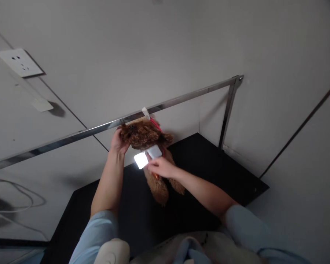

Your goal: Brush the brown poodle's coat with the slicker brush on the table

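A brown, curly-haired dog (143, 135) stands or sits upright on a black table, its head tipped back near a metal bar. My left hand (118, 142) is closed round the side of its head, with the fingertips buried in the fur. In front of the dog's chest, my right hand (162, 168) grips a small white rectangular object (154, 151). Beside it glares a bright white square (141, 160); whether the two are one piece I cannot tell. A red strap (156, 124) runs from the dog's neck to a white loop (146, 113) at the bar.
The metal bar (178, 101) crosses above the black tabletop (203, 172) and turns down on the right. Pale wall panels stand behind. At the left are a wall socket (22, 63), a white tab (42, 105) and loose cables (19, 189).
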`<state>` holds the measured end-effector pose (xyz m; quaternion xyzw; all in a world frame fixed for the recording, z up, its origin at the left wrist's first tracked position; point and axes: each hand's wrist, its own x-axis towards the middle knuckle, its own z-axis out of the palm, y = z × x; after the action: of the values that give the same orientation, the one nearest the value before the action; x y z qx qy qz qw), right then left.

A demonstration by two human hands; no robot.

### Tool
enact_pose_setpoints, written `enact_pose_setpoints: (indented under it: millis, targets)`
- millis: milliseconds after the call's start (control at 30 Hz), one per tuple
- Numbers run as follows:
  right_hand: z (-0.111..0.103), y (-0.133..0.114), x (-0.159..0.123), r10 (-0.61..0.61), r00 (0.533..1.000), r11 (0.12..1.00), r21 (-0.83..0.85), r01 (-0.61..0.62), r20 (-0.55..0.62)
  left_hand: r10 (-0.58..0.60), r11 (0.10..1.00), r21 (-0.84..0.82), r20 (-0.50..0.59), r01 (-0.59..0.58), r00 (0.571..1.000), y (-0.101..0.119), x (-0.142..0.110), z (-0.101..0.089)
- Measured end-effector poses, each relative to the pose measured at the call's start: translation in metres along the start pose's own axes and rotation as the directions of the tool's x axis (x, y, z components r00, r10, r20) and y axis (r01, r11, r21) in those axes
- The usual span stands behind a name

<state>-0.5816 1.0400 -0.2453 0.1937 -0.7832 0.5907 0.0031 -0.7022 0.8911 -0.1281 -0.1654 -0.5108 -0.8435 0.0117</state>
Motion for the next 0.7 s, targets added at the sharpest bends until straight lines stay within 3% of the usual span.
enact_pose_setpoints:
  millis: [100, 200, 267, 367, 433, 567, 633, 700]
  targets:
    - [-0.004, -0.002, 0.007, -0.047, 0.992, 0.998, -0.05, 0.042, -0.117, -0.005, 1.0, -0.012, -0.029, 0.004, 1.0, -0.002, 0.0, -0.008]
    - [0.0, 0.004, 0.007, 0.085, 0.996, 0.995, -0.064, -0.083, 0.029, -0.036, 0.999, -0.037, -0.034, 0.035, 0.999, -0.003, -0.002, -0.014]
    - [0.003, 0.007, 0.007, 0.098, 0.988, 0.995, -0.016, -0.097, 0.121, -0.046, 0.998, -0.047, -0.047, 0.044, 0.998, -0.004, -0.002, -0.016]
    - [0.002, 0.013, 0.011, -0.009, 1.0, 1.0, 0.025, 0.009, 0.007, -0.041, 0.998, -0.045, -0.07, 0.038, 0.997, -0.007, -0.002, -0.018]
    - [0.005, 0.022, 0.008, -0.018, 0.997, 0.999, -0.027, 0.016, -0.074, -0.017, 0.999, -0.036, -0.079, 0.014, 0.997, -0.008, -0.002, -0.018]
    - [0.017, 0.038, -0.012, 0.121, 0.992, 0.992, -0.052, -0.119, 0.046, 0.035, 0.999, -0.004, -0.09, -0.035, 0.995, -0.011, -0.004, -0.018]
    - [0.015, 0.036, -0.011, 0.108, 0.993, 0.994, 0.01, -0.109, 0.054, 0.057, 0.998, 0.014, -0.087, -0.055, 0.995, -0.013, -0.004, -0.017]
    - [0.01, 0.033, -0.003, 0.033, 0.999, 0.998, 0.059, -0.032, -0.023, 0.07, 0.997, 0.029, -0.062, -0.069, 0.996, -0.015, -0.003, -0.018]
